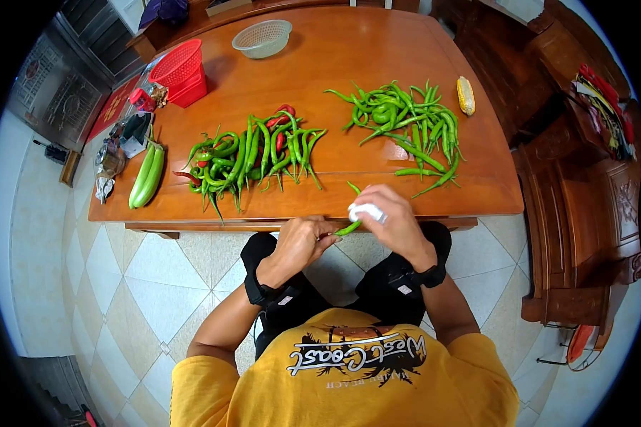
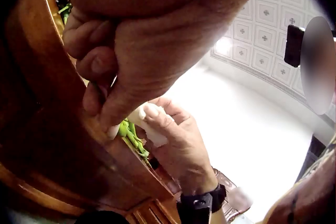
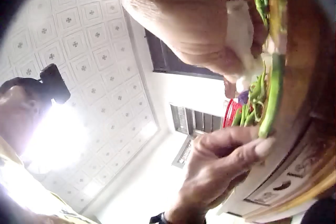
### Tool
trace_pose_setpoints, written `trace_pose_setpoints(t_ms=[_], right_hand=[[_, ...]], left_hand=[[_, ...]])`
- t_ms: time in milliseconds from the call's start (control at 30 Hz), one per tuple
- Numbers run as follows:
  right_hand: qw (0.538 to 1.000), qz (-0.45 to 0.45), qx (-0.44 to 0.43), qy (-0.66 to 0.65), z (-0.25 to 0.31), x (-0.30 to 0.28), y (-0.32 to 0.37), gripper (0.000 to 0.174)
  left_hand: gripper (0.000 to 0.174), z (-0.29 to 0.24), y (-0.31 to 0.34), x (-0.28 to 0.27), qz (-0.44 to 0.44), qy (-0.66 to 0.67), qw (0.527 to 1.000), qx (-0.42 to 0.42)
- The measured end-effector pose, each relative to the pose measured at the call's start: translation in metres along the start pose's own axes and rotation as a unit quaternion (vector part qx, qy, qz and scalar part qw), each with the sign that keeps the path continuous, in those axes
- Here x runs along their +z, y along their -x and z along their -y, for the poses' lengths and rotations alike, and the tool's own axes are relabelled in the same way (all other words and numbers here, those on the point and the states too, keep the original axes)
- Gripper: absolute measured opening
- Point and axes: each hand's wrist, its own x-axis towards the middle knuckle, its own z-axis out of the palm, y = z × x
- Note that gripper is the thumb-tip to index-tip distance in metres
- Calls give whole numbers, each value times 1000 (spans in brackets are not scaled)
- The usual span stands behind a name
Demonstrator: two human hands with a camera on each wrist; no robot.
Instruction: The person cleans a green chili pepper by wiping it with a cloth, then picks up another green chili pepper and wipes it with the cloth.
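Note:
At the table's near edge, my left hand pinches one end of a long green chili pepper between thumb and fingers. My right hand grips a crumpled white tissue or cloth against the same pepper, further along it. In the right wrist view the pepper runs from the left fingertips up to the white wad. Beyond the hands lie two heaps of chili peppers: a left heap of green with a few red ones, and an all-green right heap.
Two pale green eggplants lie at the table's left edge. Behind them stand red plastic baskets, and a pale colander sits at the back. A corn cob lies on the right. Carved wooden furniture stands beyond the wooden table.

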Motion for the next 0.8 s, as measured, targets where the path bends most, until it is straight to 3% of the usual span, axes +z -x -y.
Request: trace_pose_setpoints(t_ms=[133,267,400,567,667,800], right_hand=[[996,88,13,-4,0,7,4,19],[995,-25,-13,100,-27,1,-3,20],[994,-65,30,82,-29,-3,-6,21],[1000,13,5,4,-8,4,-1,22],[994,2,-9,109,-21,2,-2,22],[992,-69,35,96,-32,-4,-6,24]], left_hand=[[15,5,-3,5,-5,16,999,32],[13,3,0,-1,9,-7,999,41],[12,9,3,-1,15,-12,998,57],[16,9,1,0,22,-31,997,66],[17,7,1,-1,24,-35,997,68],[16,7,3,-3,21,-13,999,48]])
